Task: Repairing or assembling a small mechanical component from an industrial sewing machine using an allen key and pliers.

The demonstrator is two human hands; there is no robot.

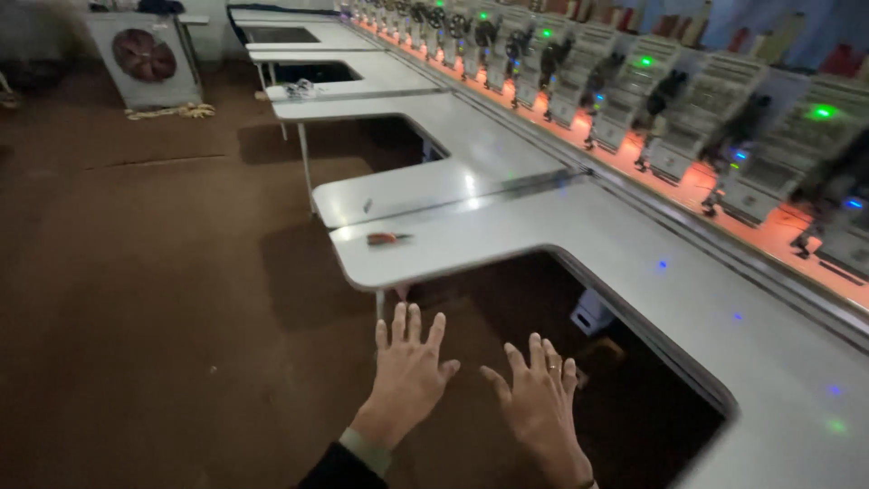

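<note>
Left hand (407,376) and right hand (540,398) spread flat, holding nothing; small red tool (385,238) at 12 o'clock, lying crosswise, nearer left.

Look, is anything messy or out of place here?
Only slightly: a small red-handled tool lies alone near the edge of the long white worktable. Both hands, left and right, hover open and empty.
</note>
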